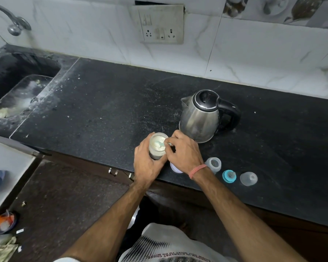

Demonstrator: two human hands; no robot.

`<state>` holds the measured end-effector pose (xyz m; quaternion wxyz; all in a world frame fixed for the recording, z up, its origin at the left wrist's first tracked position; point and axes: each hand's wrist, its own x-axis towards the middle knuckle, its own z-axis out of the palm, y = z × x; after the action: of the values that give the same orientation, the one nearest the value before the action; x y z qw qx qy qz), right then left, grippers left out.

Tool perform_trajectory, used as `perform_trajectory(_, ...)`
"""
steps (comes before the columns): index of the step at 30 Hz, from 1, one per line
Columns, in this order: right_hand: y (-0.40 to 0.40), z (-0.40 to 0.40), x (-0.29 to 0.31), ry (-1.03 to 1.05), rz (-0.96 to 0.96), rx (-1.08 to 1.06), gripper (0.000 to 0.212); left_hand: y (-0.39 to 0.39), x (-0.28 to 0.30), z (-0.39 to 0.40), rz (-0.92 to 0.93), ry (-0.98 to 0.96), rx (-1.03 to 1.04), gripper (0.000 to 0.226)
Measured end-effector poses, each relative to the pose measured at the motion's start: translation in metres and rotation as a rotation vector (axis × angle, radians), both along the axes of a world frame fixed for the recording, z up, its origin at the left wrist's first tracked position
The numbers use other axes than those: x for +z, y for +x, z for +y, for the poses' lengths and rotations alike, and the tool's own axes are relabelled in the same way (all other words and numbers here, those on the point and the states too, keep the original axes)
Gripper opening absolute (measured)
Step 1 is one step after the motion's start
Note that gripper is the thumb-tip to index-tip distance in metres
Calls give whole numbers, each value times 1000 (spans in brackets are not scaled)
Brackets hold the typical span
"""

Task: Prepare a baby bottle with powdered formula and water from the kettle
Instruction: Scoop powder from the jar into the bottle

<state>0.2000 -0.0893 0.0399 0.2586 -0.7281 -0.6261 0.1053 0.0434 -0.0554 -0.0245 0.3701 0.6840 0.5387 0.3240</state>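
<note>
White powder is showing in an open jar (156, 148) near the front edge of a black stone counter (110, 103).

Left hand (147, 163) is gripping the jar's side while right hand (184, 152) is pinching a pale scoop (160, 144) over the powder. Just right of the hands, bottle (213, 164), teal-ringed teat (229, 176) and clear cap (248, 178) are lying apart, with a steel kettle (201, 118) standing behind them.

Counter (112, 95): black, finely speckled
Kettle (199, 118): silver body, black lid and handle
Powder jar (157, 146): cream-white contents
Nipple ring (229, 176): teal
Wristband (198, 170): orange-pink
Wall tiles (254, 53): white, grey-veined
</note>
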Motion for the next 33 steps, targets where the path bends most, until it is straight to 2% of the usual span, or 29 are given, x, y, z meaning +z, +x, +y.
perform_trajectory(7, -1, -1, 0, 55, 26, -22, 15, 0, -2, 2, -6, -6, -1, 83)
perform_trajectory(13, -1, 3, -1, -28, 317, -176, 12, 0, -5, 2, 4, -5, 0, 84)
perform_trajectory(20, -2, -2, -3, 10, 211, -109, 12, -1, -7, 3, 10, -18, -8, 86)
perform_trajectory(28, -6, -1, -3, 65, 206, -121, 10, -1, -2, 1, -20, -10, 16, 79)
perform_trajectory(30, -7, 1, -7, 25, 281, -173, 10, -2, -5, 4, -46, -27, 12, 79)
perform_trajectory(33, -6, 5, -7, -89, 634, -264, 12, -4, -10, 9, -67, -34, -1, 83)
